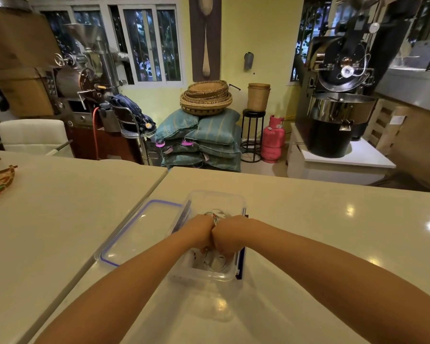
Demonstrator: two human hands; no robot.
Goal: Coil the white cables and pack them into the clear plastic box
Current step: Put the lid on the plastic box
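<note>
while both fists press down side by side, the fingers curl under and out of sight, so i cannot tell for certain what they clamp; they look closed around the bundle of white cables [216, 215], whose loops show just beyond the knuckles. the left hand [199, 232] and the right hand [227, 235] touch each other at the knuckles, both sunk into the clear plastic box [216, 275].

inside the box, more pale cable and what seems a small plug or adapter lie under the hands near the front wall, though the blur and the plastic make them hard to sort out. a dark strip runs along the right wall of the box; what it is i cannot say.

just to the left of the box, touching or nearly touching it, lies its lid [139, 232], clear with a blue seal, flat on the counter [308, 219].

judging by this, the coiling looks largely done and the packing is in its last stage: the cables are being pushed down to fit. no loose cable shows on the counter. what is probably left is letting go and perhaps putting the lid on.
</note>
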